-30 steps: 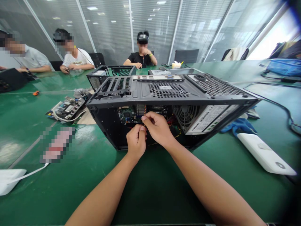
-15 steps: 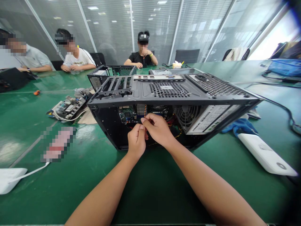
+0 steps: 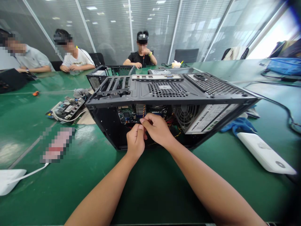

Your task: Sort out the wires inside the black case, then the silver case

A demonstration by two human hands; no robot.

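A black computer case lies in front of me with its open side facing me. Inside it, a thin twisted yellow-and-black cable hangs from above, in front of the motherboard, and runs down into my fingertips. My right hand pinches this cable between thumb and bent fingers. Right against it, my left hand is closed too, thumb pressed on the forefinger at the cable's lower part. The cable's end is hidden by my fingers. To the right of my hands sits the power supply with its fan grille.
On the left lie a loose motherboard, a blurred pink object and a white device with a cord. A white power bank and blue gloves lie on the right. Another case frame stands behind; several people sit beyond.
The view has shifted very slightly, so the case and hands appear a little further left. Both hands keep the same pinch at the cable.
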